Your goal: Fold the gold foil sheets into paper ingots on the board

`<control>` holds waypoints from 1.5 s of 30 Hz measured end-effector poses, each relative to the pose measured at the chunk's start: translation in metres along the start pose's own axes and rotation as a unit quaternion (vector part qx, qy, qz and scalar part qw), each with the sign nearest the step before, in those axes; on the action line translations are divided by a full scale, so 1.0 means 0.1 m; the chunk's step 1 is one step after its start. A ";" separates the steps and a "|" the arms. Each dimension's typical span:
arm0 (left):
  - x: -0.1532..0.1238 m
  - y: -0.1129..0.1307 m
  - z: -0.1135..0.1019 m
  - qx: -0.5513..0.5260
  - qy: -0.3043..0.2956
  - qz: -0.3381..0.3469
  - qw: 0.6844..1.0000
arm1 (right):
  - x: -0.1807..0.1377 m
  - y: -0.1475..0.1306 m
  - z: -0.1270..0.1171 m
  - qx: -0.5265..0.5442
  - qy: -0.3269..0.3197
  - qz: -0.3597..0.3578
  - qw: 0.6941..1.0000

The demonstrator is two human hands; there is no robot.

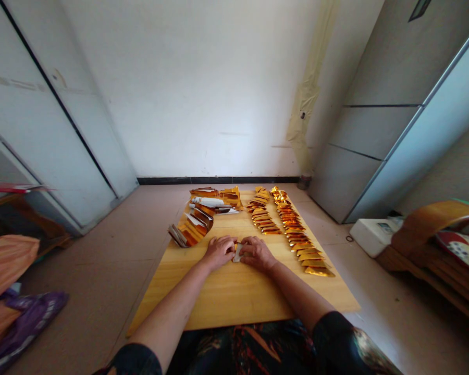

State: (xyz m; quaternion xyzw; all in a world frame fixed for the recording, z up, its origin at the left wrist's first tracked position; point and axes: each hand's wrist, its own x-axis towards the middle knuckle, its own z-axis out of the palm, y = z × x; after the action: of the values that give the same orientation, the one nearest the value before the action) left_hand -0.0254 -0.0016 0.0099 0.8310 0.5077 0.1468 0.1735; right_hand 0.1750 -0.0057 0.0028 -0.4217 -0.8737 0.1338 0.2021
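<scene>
Between my two hands a small piece of foil paper (237,253), pale side up with a bit of gold at its edge, lies on the wooden table (219,297). My left hand (220,252) grips its left side with bent fingers. On its right side my right hand (257,253) presses with curled fingers. Past my left hand lie fanned gold foil sheets (195,229). Folded gold foil pieces (266,224) lie overlapping in a row ahead of my right hand, and a longer row of folded gold pieces (297,234) runs along the right side.
More gold sheets (230,197) and a white roll-like item (207,201) lie at the table's far left. A grey refrigerator (359,130), a white box (371,235) and a wooden seat (422,260) stand on the right. A purple bag (35,317) lies at left.
</scene>
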 end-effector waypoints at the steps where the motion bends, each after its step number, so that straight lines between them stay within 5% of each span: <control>1: 0.00 0.00 0.00 -0.002 0.000 0.000 1.000 | 0.01 0.02 0.02 0.007 0.009 -0.004 1.000; 11: 0.03 -0.05 0.05 0.011 -0.011 -0.012 1.000 | 0.11 0.03 0.09 0.146 0.008 -0.068 0.987; 17: 0.03 -0.08 0.08 0.012 -0.003 -0.004 1.000 | 0.10 0.05 0.10 0.212 0.044 -0.022 0.976; 31: 0.03 -0.11 0.06 0.009 -0.018 0.014 1.000 | 0.00 0.07 0.17 0.073 0.060 -0.136 0.986; 37: 0.03 -0.12 0.06 0.005 -0.027 0.018 0.999 | 0.02 0.11 0.12 0.080 0.028 -0.080 0.993; 45: 0.03 -0.16 0.08 0.012 -0.038 0.016 0.999 | 0.18 -0.15 -0.03 0.019 -0.062 0.116 0.991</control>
State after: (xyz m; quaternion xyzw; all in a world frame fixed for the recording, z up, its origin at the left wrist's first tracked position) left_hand -0.0335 0.0064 -0.0035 0.8459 0.4893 0.1119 0.1805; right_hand 0.1563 -0.0005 0.0154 -0.5072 -0.8271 0.1988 0.1383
